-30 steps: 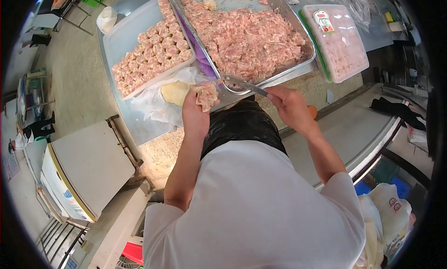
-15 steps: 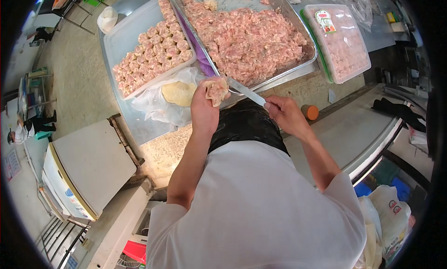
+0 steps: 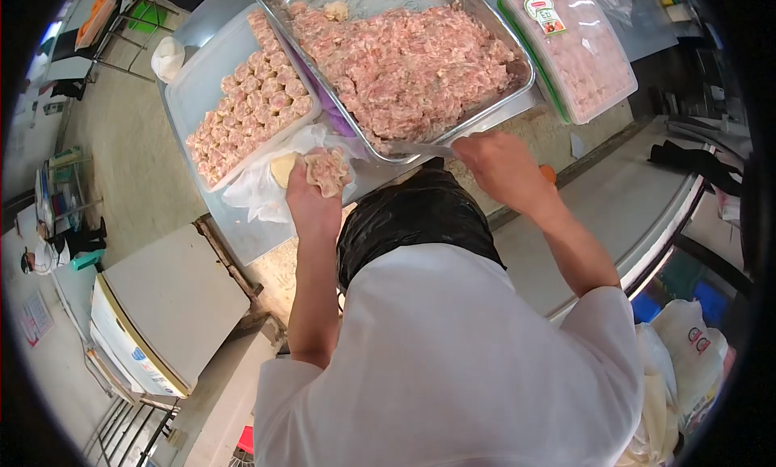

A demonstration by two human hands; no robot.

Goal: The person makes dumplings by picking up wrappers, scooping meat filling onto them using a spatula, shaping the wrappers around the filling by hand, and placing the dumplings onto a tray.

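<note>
My left hand (image 3: 311, 200) is closed around a dumpling wrapper with meat filling (image 3: 326, 173), held over the table's near edge. Behind it a stack of yellow dumpling wrappers (image 3: 282, 169) lies on a white plastic bag (image 3: 250, 194), partly covered by my hand. My right hand (image 3: 501, 166) grips the handle of a flat spatula or knife; its blade (image 3: 416, 149) reaches the near corner of the metal tray (image 3: 527, 80). Minced meat (image 3: 412, 63) fills much of that tray. To the left, a plastic box (image 3: 212, 87) holds rows of shaped dumplings (image 3: 260, 91).
A lidded box with a green edge (image 3: 570, 50) stands right of the tray. Purple cloth (image 3: 338, 121) shows under the tray's left side. A white freezer (image 3: 174, 293) stands at lower left, with a person (image 3: 56, 253) beyond it. A white bag (image 3: 683, 346) is at lower right.
My left hand has moved left with the filled wrapper, away from the blade and over the wrapper stack. My right hand has brought the blade to the tray's near corner. The view has shifted slightly.
</note>
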